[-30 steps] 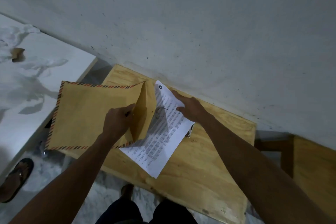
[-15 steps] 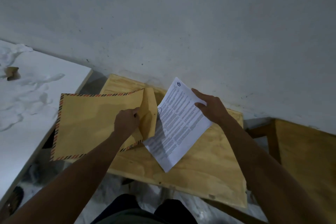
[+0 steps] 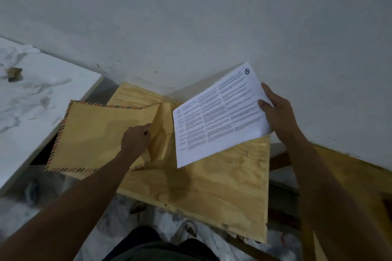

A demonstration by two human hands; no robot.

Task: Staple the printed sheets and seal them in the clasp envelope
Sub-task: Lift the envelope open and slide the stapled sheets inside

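A brown clasp envelope (image 3: 93,137) with a striped red-and-black border lies on the left part of the wooden table (image 3: 222,186), overhanging its left edge. My left hand (image 3: 135,140) grips the envelope at its mouth, with the flap (image 3: 163,131) folded open to the right. My right hand (image 3: 277,114) holds the printed sheets (image 3: 218,118) by their far right edge, lifted above the table and tilted. The sheets hang just right of the envelope's mouth, outside it. No stapler is in sight.
A grey wall (image 3: 191,17) runs right behind the table. A white surface (image 3: 38,101) with a small brown scrap (image 3: 14,73) stands to the left. Another wooden piece (image 3: 350,176) sits at the right. My knees show below the table's front edge.
My right hand has picked the sheets up off the table and carried them up and to the right, away from the envelope's mouth. My left hand has kept its hold on the envelope.
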